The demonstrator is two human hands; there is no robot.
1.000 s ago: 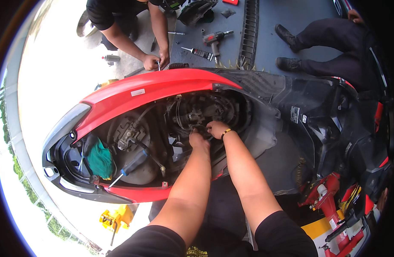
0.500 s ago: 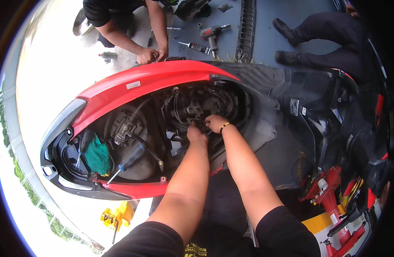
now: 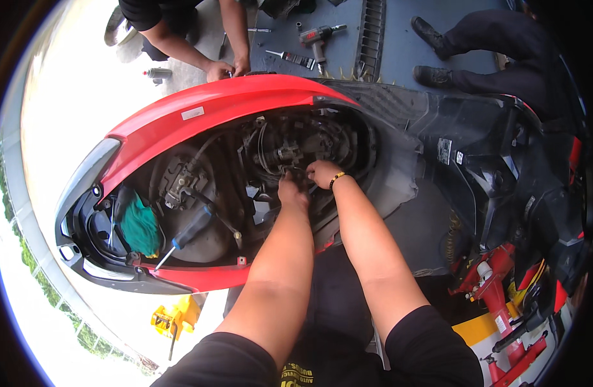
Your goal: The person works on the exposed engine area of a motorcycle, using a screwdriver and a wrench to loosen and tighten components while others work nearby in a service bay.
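Both hands reach into the open under-seat bay of a scooter with red body panels (image 3: 245, 90). My left hand (image 3: 292, 191) is closed, its fingertips against the engine parts (image 3: 280, 153) and cables. Close beside it on the right, my right hand (image 3: 322, 173), with a beaded bracelet at the wrist, has its fingers pinched together. Whatever the fingertips hold is too small and shaded to make out. A screwdriver (image 3: 194, 226) with a grey-blue handle lies across the bay's left part. Left of it sits a green cloth or glove (image 3: 140, 226).
Across the scooter, a co-worker's hands (image 3: 229, 69) are at the red panel's far edge. An impact wrench (image 3: 318, 39), a tube (image 3: 291, 59) and a spray can (image 3: 158, 73) lie on the floor. Another person's legs (image 3: 483, 55) are far right. A red jack-like stand (image 3: 496, 290) stands near right.
The whole view has shifted slightly, so the scooter appears a little higher and further left. My hands stay at the same engine parts, fingers still close together.
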